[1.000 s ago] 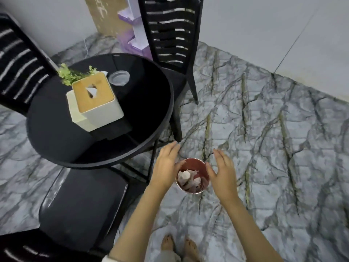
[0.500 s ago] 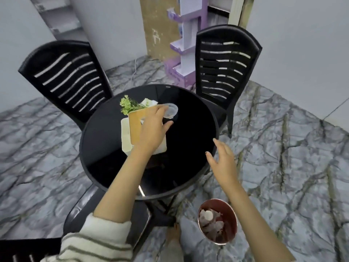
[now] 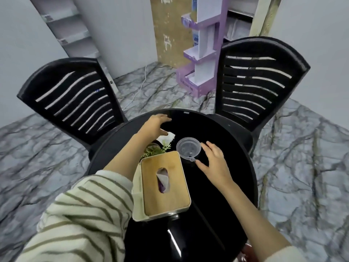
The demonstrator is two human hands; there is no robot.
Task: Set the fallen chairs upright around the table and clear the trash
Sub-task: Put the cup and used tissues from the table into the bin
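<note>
A round black table fills the middle of the view. On it lie a clear plastic lid and a white crumpled paper. My left hand hovers open just above the paper, fingers spread. My right hand is open right beside the lid, fingers curved toward its rim, not holding it. Two black slatted chairs stand upright behind the table, one at the left and one at the right. The red trash bin shows only as a sliver at the bottom edge.
A tissue box with a wooden lid and a small green plant stand on the table near me. A purple cardboard display stand and grey shelving are at the back wall. The floor is grey marble.
The view rose from the bin on the floor to the table. My left hand reached past the tissue box to the paper. My right hand moved up beside the lid.
</note>
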